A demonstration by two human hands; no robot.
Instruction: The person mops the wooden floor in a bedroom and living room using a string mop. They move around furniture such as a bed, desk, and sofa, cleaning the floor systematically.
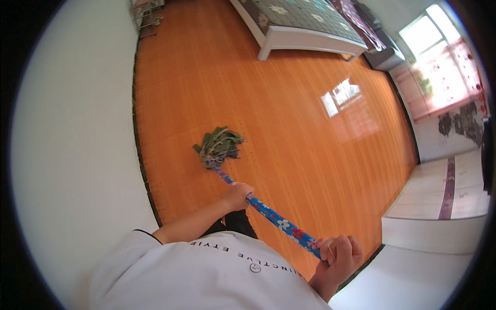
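Note:
A mop with a blue flower-patterned handle [283, 223] slants across the space before me. My left hand [238, 196] is closed around the handle partway down, nearer the mop head. Up at the handle's top end, my right hand [341, 251] grips it close to my right side. The mop head [220, 146], made of green and greyish cloth strips, rests spread on the orange wood-look floor [279, 116], ahead and to the left. Fingers hide parts of the handle at both grips.
A white wall [77, 135] with a dark baseboard runs along the left. Ahead stands a bed with a white frame [314, 37], a grey sofa [383, 58] beyond it. At right are a curtained window [438, 81] and a white cabinet [422, 193]. A rack [147, 21] stands far left.

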